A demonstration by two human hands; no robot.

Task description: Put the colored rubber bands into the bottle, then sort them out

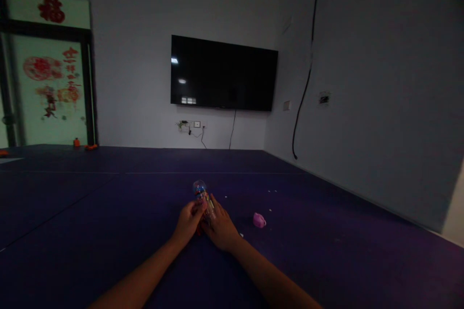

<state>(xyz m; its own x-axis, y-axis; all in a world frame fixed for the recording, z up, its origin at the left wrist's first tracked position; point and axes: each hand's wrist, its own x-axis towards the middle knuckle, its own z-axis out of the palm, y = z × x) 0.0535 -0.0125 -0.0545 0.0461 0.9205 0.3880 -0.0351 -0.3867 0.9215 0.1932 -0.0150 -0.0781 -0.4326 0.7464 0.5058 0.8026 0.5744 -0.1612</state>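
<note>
Between my two hands, above the dark purple surface [174, 265], is a small clear plastic bottle-like container [201, 191] with a domed top and blue and coloured parts. It leans away from me, up and to the left. My left hand [189, 219] is closed on its left side, thumb across it. My right hand [220, 228] grips its right side, with fingers stretched along it. My hands hide its lower part, where a bit of red shows. A small pink plastic piece with a loop [259, 220] lies to the right of my right hand.
Small white scraps [272, 191] lie scattered on the surface beyond and beside my hands. Orange objects [76, 142] stand far left near a glass door [50, 87]. A television [223, 75] hangs on the far wall; a black cable [303, 94] runs down the right wall.
</note>
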